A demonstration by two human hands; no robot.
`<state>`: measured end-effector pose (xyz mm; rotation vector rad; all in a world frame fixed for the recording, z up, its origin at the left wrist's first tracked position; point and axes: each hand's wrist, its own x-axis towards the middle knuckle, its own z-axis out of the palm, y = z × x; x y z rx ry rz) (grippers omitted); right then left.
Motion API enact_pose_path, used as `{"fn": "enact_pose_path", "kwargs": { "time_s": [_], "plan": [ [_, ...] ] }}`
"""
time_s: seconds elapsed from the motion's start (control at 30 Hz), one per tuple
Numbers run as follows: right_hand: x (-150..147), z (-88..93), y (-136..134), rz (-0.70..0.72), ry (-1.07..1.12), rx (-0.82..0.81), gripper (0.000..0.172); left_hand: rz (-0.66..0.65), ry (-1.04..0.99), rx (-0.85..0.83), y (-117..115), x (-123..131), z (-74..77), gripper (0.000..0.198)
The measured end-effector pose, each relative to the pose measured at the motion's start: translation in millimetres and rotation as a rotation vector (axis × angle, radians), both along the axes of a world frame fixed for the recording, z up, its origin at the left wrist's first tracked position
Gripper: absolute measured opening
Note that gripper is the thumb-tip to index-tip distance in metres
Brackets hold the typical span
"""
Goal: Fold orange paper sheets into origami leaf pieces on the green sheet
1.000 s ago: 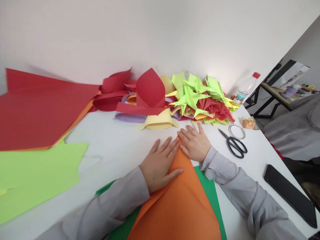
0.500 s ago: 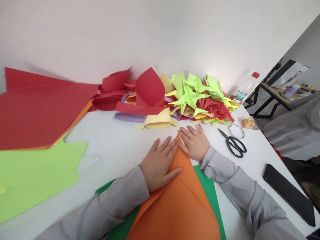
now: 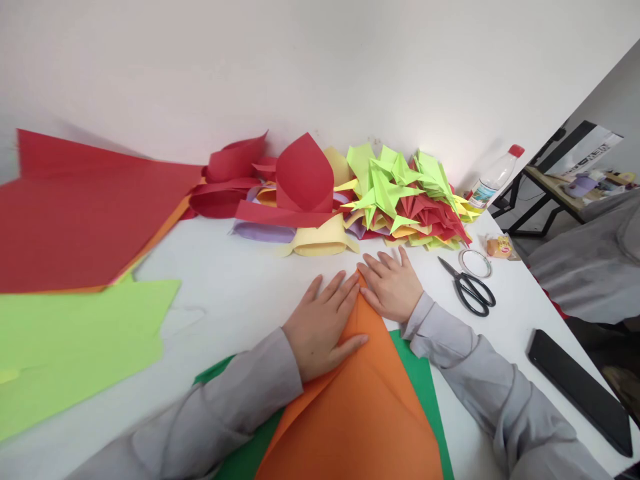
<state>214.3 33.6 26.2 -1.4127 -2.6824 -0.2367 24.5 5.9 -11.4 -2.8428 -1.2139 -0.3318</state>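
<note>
Standing beyond and to the right of the right hand (image 3: 393, 288), the bottle (image 3: 493, 179) is clear and red-capped, though how full it is cannot be told; nearer that hand, a see-through packet (image 3: 500, 246) has something orange-yellow in it, just beside the tape (image 3: 462, 259). White table (image 3: 225, 287) shows between the left hand (image 3: 323, 325) and the lime sheets (image 3: 90, 347), which lie well to its left, overlapped by the red sheets (image 3: 95, 227); a narrow strip runs between the fingertips and the paper shapes (image 3: 305, 177) and stars (image 3: 400, 193) heaped by the wall (image 3: 280, 73); more shows right of the right hand, around the scissors (image 3: 459, 279) and the black slab (image 3: 580, 392), up to the slanting edge. Under both hands is the orange sheet (image 3: 360, 420), folded, its narrow point between their fingers, its wide part running toward the person over the green sheet (image 3: 417, 373); the left hand lies flat on the orange, fingers straight and slightly spread, thumb out across it; the right hand, palm down with fingers fanned, touches the point and its right side; both rest on the paper without gripping it.
</note>
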Motion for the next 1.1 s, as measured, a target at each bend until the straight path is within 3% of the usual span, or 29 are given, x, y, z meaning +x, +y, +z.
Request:
{"fn": "enact_pose_path", "kwargs": {
  "time_s": [0.23,0.47,1.1],
  "plan": [
    [0,1.6,-1,0.001,-0.019,0.004,0.046,-0.015,0.005,-0.01,2,-1,-3.8,0.078],
    [-1,1.0,-2,-0.003,-0.022,0.006,0.046,0.006,0.029,0.01,2,1,0.7,0.056],
    [-4,-1.5,-4,-0.027,-0.014,0.007,0.046,0.035,0.05,-0.016,-2,7,8.0,0.062]
  ]
}}
